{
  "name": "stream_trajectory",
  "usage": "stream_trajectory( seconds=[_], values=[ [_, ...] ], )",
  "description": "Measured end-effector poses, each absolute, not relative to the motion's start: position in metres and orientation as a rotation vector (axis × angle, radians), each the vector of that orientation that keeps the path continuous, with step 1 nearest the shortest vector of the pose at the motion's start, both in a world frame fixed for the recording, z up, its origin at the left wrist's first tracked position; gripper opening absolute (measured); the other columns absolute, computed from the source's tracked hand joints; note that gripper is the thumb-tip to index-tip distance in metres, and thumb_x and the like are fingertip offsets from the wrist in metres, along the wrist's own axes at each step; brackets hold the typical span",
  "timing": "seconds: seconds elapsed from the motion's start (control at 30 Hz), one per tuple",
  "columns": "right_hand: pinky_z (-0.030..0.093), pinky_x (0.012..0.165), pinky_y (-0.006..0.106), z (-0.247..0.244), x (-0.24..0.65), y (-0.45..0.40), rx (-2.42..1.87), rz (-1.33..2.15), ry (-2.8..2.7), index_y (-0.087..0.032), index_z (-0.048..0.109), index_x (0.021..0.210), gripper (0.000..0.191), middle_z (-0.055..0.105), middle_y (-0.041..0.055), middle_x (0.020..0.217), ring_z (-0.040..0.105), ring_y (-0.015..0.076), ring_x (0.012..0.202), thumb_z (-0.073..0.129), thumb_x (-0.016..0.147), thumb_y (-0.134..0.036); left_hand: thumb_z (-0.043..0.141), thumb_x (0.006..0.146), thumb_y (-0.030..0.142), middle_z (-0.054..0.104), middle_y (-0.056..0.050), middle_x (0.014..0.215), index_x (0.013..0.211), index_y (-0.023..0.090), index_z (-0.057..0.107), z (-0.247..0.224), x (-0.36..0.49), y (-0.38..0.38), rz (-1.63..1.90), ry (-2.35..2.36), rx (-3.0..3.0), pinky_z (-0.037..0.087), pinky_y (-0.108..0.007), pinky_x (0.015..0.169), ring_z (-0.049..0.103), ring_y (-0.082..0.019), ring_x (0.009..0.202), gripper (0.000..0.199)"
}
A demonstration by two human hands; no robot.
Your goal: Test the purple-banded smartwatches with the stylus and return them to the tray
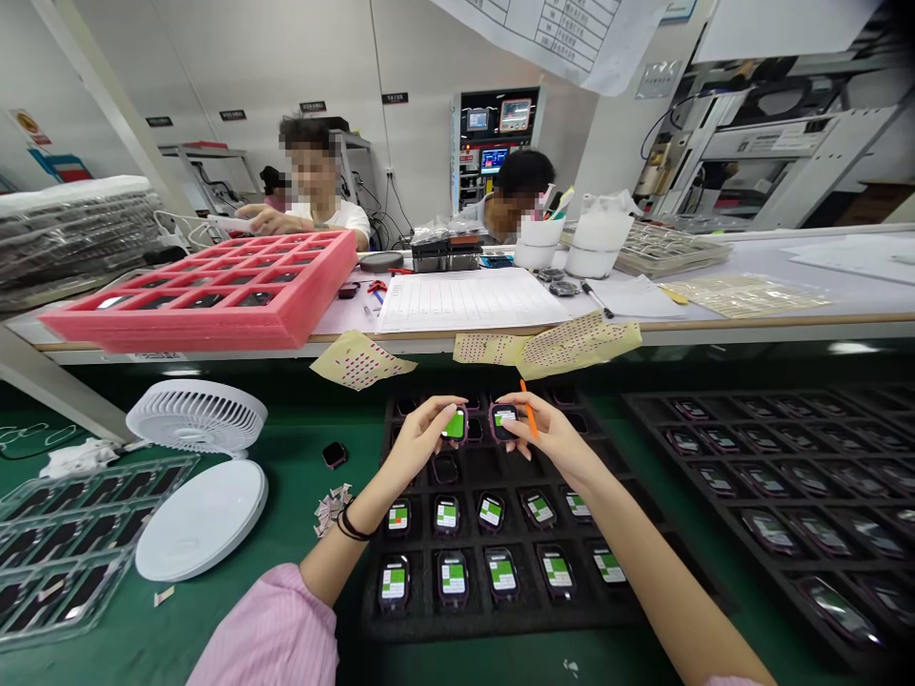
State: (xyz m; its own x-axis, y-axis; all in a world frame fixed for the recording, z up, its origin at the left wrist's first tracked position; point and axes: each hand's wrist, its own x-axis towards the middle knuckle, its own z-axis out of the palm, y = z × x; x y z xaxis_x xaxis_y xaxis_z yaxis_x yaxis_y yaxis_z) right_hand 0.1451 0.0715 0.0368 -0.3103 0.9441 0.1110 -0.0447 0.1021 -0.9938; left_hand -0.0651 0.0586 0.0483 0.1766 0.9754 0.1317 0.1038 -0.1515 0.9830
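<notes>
My left hand (433, 426) is closed on a smartwatch body (456, 425) with a lit green screen. Beside it, my right hand (539, 426) grips another smartwatch body (502, 419), its screen partly lit green and white under the thumb. An orange stick, perhaps a pen (530, 412), is also tucked between the right hand's fingers. Both hands are above a black foam tray (429, 624). In its front rows lie several watch bodies (501, 572) with green and white screens. Farther back, some dark-screened ones are partly hidden by my hands.
A second black tray (721, 519) of watches stands at right. To the left are a white fan (200, 514), a clear tray (86, 543) and a lone watch (334, 454). Above, a shelf holds a pink foam tray (300, 305) and papers (472, 300). Co-workers sit beyond.
</notes>
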Motion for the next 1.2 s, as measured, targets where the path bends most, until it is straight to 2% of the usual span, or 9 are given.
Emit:
stream_trajectory(
  seconds=[0.13, 0.27, 0.4, 0.53, 0.73, 0.93, 1.03, 1.1, 1.2],
  values=[
    [0.041, 0.04, 0.023, 0.032, 0.146, 0.076, -0.927, 1.342, -1.444, -0.02, 0.059, 0.101, 0.037, 0.061, 0.0038, 0.091, 0.059, 0.0109, 0.053, 0.072, 0.073, -0.04, 0.059, 0.083, 0.041, 0.061, -0.007, 0.099, 0.129, 0.019, 0.051, 0.045, -0.066, 0.06, 1.1, 0.97, 1.47, 0.044, -0.02, 0.051, 0.055, -0.012, 0.071, 0.052],
    [0.039, 0.038, 0.022, 0.028, 0.147, 0.078, -0.918, 1.325, -1.41, -0.02, 0.06, 0.1, 0.037, 0.062, 0.0046, 0.093, 0.059, 0.0099, 0.051, 0.073, 0.072, -0.041, 0.063, 0.081, 0.035, 0.059, -0.01, 0.109, 0.135, 0.018, 0.045, 0.043, -0.066, 0.06, 1.097, 0.934, 1.486, 0.046, -0.021, 0.058, 0.056, -0.014, 0.079, 0.06],
    [0.042, 0.041, 0.024, 0.03, 0.148, 0.076, -0.93, 1.347, -1.434, -0.021, 0.06, 0.102, 0.037, 0.062, 0.0056, 0.097, 0.06, 0.0109, 0.053, 0.072, 0.074, -0.041, 0.058, 0.084, 0.042, 0.061, -0.008, 0.104, 0.129, 0.018, 0.052, 0.045, -0.067, 0.061, 1.109, 0.99, 1.502, 0.044, -0.021, 0.052, 0.056, -0.014, 0.073, 0.052],
    [0.044, 0.043, 0.024, 0.034, 0.147, 0.074, -0.944, 1.364, -1.459, -0.021, 0.059, 0.103, 0.036, 0.062, 0.0044, 0.093, 0.061, 0.012, 0.056, 0.071, 0.075, -0.04, 0.053, 0.086, 0.049, 0.063, -0.004, 0.087, 0.109, 0.017, 0.065, 0.048, -0.067, 0.06, 1.142, 1.106, 1.493, 0.039, -0.019, 0.047, 0.051, -0.01, 0.06, 0.041],
    [0.043, 0.041, 0.023, 0.034, 0.147, 0.074, -0.93, 1.374, -1.458, -0.021, 0.059, 0.102, 0.035, 0.063, 0.0046, 0.093, 0.062, 0.0125, 0.057, 0.071, 0.074, -0.039, 0.063, 0.079, 0.048, 0.067, -0.006, 0.089, 0.092, 0.016, 0.066, 0.05, -0.064, 0.058, 1.208, 1.111, 1.485, 0.046, -0.022, 0.058, 0.059, -0.016, 0.079, 0.035],
    [0.041, 0.04, 0.022, 0.034, 0.145, 0.075, -0.924, 1.373, -1.434, -0.02, 0.06, 0.1, 0.036, 0.061, 0.0037, 0.091, 0.061, 0.0112, 0.054, 0.072, 0.073, -0.04, 0.049, 0.086, 0.053, 0.063, -0.002, 0.079, 0.095, 0.017, 0.068, 0.051, -0.065, 0.057, 1.137, 1.146, 1.441, 0.035, -0.02, 0.044, 0.051, -0.01, 0.057, 0.042],
    [0.04, 0.038, 0.022, 0.035, 0.143, 0.075, -0.939, 1.369, -1.406, -0.02, 0.06, 0.098, 0.037, 0.06, 0.0033, 0.088, 0.061, 0.0112, 0.052, 0.073, 0.071, -0.042, 0.061, 0.081, 0.045, 0.065, -0.005, 0.094, 0.111, 0.017, 0.062, 0.046, -0.066, 0.058, 1.101, 1.042, 1.493, 0.043, -0.021, 0.053, 0.059, -0.013, 0.07, 0.041],
    [0.04, 0.038, 0.022, 0.035, 0.14, 0.074, -0.958, 1.377, -1.394, -0.02, 0.061, 0.098, 0.037, 0.059, 0.0027, 0.085, 0.061, 0.0117, 0.052, 0.072, 0.072, -0.044, 0.071, 0.075, 0.032, 0.063, -0.008, 0.109, 0.127, 0.02, 0.05, 0.043, -0.065, 0.057, 1.048, 0.946, 1.582, 0.048, -0.023, 0.065, 0.062, -0.017, 0.086, 0.057],
    [0.041, 0.038, 0.021, 0.038, 0.136, 0.071, -0.989, 1.414, -1.406, -0.02, 0.061, 0.101, 0.04, 0.06, 0.0039, 0.088, 0.063, 0.0123, 0.055, 0.068, 0.073, -0.047, 0.069, 0.078, 0.023, 0.059, -0.011, 0.12, 0.132, 0.022, 0.044, 0.04, -0.064, 0.054, 0.999, 0.907, 1.769, 0.051, -0.028, 0.074, 0.062, -0.019, 0.094, 0.06]
  ],
)
